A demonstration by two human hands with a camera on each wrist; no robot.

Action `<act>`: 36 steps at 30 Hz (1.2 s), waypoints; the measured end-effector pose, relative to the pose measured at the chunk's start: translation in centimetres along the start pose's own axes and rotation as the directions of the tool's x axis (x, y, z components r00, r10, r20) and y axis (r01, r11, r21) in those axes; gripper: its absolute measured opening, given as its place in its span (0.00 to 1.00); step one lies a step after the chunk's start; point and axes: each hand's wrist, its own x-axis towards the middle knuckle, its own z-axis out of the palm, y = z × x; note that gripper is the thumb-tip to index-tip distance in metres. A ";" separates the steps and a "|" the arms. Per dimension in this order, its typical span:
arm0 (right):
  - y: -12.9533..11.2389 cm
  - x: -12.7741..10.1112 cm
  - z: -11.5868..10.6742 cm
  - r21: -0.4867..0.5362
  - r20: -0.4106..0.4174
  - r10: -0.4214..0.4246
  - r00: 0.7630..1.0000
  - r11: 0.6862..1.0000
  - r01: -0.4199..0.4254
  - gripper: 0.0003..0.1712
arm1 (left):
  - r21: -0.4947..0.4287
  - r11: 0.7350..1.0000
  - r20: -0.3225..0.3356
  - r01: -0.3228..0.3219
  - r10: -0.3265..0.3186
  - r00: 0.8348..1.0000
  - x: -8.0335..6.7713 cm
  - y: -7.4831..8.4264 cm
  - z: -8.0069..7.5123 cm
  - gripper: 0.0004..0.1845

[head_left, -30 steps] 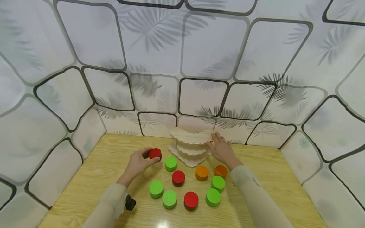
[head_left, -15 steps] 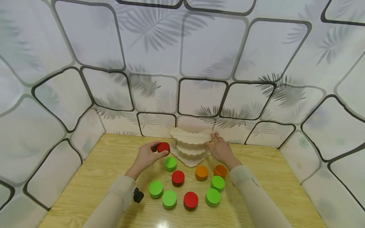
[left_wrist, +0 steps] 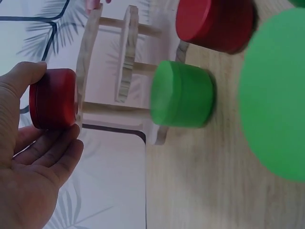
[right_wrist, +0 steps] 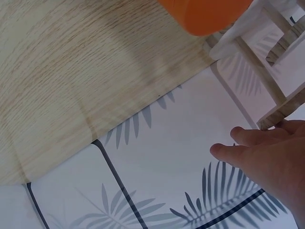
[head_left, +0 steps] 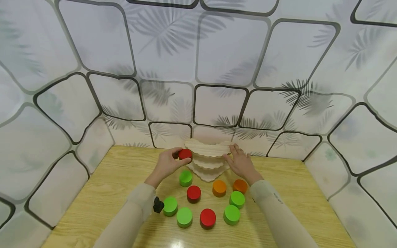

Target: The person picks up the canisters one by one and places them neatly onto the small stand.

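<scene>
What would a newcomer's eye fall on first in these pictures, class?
First, the left hand holding a red disc up at the top shelf of the tiered wooden stand at the back of the table, while the right hand touches the stand's other side. Next, the bright green, red and orange discs scattered in front of the stand.

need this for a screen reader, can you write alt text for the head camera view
A person's left hand holds a red disc at the top tier of a small wooden tiered stand, while the right hand touches the stand's other side. Green, red and orange discs lie scattered on the wooden table in front.
</scene>
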 end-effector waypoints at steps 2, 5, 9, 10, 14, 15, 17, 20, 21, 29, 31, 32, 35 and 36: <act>0.0 0.1 0.0 -0.004 -0.002 -0.002 1.000 1.000 0.002 0.44 | 0.006 1.000 -0.003 -0.013 0.013 1.000 0.5 0.4 0.2 0.28; 0.1 0.1 0.1 -0.008 -0.002 -0.005 1.000 1.000 0.005 0.44 | 0.019 0.999 -0.004 -0.030 0.030 1.000 1.3 1.1 0.5 0.29; 0.1 0.2 0.0 -0.004 -0.003 -0.003 1.000 1.000 0.003 0.44 | 0.025 0.998 0.017 -0.063 0.063 0.998 2.2 1.8 0.9 0.30; 0.0 0.1 0.0 -0.001 -0.004 -0.002 1.000 1.000 0.002 0.43 | 0.026 0.997 0.020 -0.071 0.071 0.997 2.5 1.9 1.1 0.30; -0.1 0.2 0.0 -0.002 -0.004 -0.002 1.000 1.000 0.002 0.43 | 0.016 0.995 0.029 -0.101 0.101 0.994 3.3 2.2 1.7 0.29; 0.0 0.2 0.0 -0.003 -0.003 -0.003 1.000 1.000 0.002 0.43 | 0.016 0.994 0.031 -0.108 0.107 0.994 3.5 2.3 1.8 0.28; 0.0 0.3 0.1 -0.007 0.000 0.000 1.000 1.000 0.000 0.43 | 0.014 0.993 0.042 -0.119 0.118 0.992 3.8 2.5 2.1 0.26; 0.0 0.5 0.2 -0.012 -0.003 0.003 1.000 1.000 -0.003 0.43 | 0.023 0.992 0.045 -0.125 0.124 0.991 4.4 2.7 2.4 0.26; 0.0 0.5 0.2 -0.011 -0.003 0.005 1.000 1.000 -0.005 0.44 | 0.031 0.992 0.046 -0.123 0.121 0.992 4.5 2.8 2.5 0.26; 0.1 0.3 0.1 -0.020 -0.014 0.016 1.000 1.000 -0.016 0.44 | 0.060 0.987 0.058 -0.152 0.149 0.987 5.9 3.6 3.5 0.23; 0.0 0.3 0.0 -0.018 -0.017 0.019 1.000 1.000 -0.020 0.44 | 0.067 0.983 0.059 -0.170 0.166 0.984 6.2 3.8 4.0 0.23; 0.0 0.3 0.0 -0.018 -0.017 0.019 1.000 1.000 -0.020 0.44 | 0.070 0.982 0.058 -0.176 0.172 0.983 6.4 3.9 4.2 0.23; 0.0 0.3 0.0 -0.022 -0.012 0.019 1.000 1.000 -0.019 0.44 | 0.082 0.980 0.056 -0.183 0.179 0.982 6.8 4.2 4.9 0.25; 0.0 0.3 0.0 -0.021 -0.012 0.020 1.000 1.000 -0.020 0.44 | 0.084 0.980 0.055 -0.182 0.178 0.983 6.9 4.3 5.1 0.25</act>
